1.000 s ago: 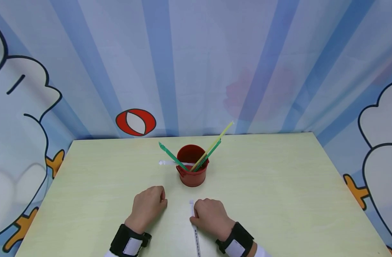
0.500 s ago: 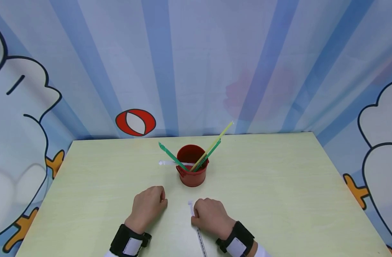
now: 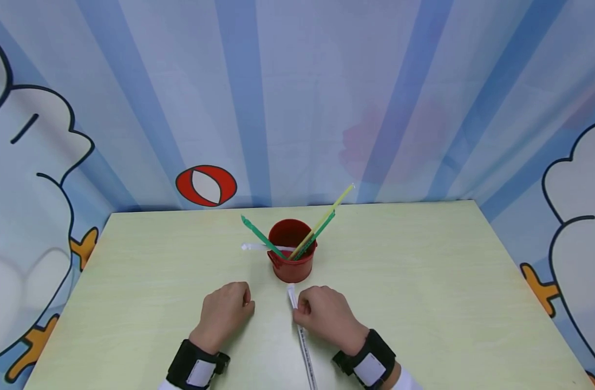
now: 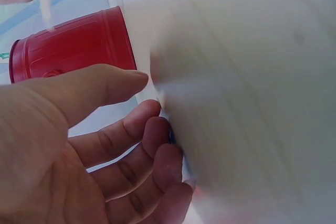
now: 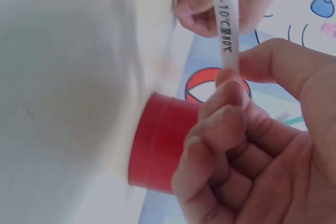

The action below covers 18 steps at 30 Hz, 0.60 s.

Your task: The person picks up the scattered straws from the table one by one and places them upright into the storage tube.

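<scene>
Between thumb and forefinger, my right hand (image 3: 330,317) pinches a white paper-wrapped drinking straw (image 3: 307,360) with dark print along it. The straw's far end reaches just in front of a red bucket (image 3: 292,272); its near end runs off the bottom of the head view. Chinese characters and temperatures show on the straw (image 5: 226,24) in the right wrist view. My left hand (image 3: 226,309) rests on the table left of the straw, fingers loosely curled and holding nothing. Out of the bucket lean a green straw (image 3: 262,236), a yellow straw (image 3: 328,214), another green one and a white one.
The pale wooden table (image 3: 424,292) ends at a blue striped cloth backdrop (image 3: 307,108) with cartoon figures at both sides. The bucket stands in the middle, ahead of both hands. Dark bands (image 3: 192,365) wrap the wrists.
My right hand has moved forward and slightly right with the straw, whose far end is now closer to the bucket. The straw has tilted a little. My left hand stays in place.
</scene>
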### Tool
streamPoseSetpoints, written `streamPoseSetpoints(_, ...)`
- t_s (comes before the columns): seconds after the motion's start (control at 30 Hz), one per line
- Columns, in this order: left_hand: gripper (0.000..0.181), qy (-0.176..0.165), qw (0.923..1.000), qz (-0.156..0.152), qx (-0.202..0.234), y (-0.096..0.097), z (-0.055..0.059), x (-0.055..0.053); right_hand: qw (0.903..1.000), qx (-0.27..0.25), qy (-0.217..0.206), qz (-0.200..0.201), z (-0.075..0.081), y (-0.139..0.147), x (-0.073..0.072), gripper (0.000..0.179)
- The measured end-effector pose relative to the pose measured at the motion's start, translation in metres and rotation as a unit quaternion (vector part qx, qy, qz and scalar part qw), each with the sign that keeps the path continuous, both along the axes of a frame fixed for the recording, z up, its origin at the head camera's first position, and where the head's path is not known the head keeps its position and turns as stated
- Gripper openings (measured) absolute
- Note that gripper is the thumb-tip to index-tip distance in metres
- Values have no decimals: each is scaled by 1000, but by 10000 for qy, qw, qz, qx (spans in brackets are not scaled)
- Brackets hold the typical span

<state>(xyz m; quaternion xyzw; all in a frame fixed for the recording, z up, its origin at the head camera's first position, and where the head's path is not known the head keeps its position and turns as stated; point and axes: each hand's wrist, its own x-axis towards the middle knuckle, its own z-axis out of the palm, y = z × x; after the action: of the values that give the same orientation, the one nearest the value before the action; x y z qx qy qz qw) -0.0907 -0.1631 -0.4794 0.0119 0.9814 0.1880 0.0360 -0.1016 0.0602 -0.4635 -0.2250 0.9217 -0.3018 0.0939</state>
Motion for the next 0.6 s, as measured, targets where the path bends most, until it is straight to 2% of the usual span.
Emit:
streamPoseSetpoints(0.37, 23, -75, 9999, 54, 61, 1, -1, -2, 9975, -359, 530, -300, 26, 7, -3, 21)
streamPoseSetpoints(0.6, 22, -35, 10000, 21, 23, 0, -1, -1, 9888, -811, 1134, -531, 47, 14, -10, 19)
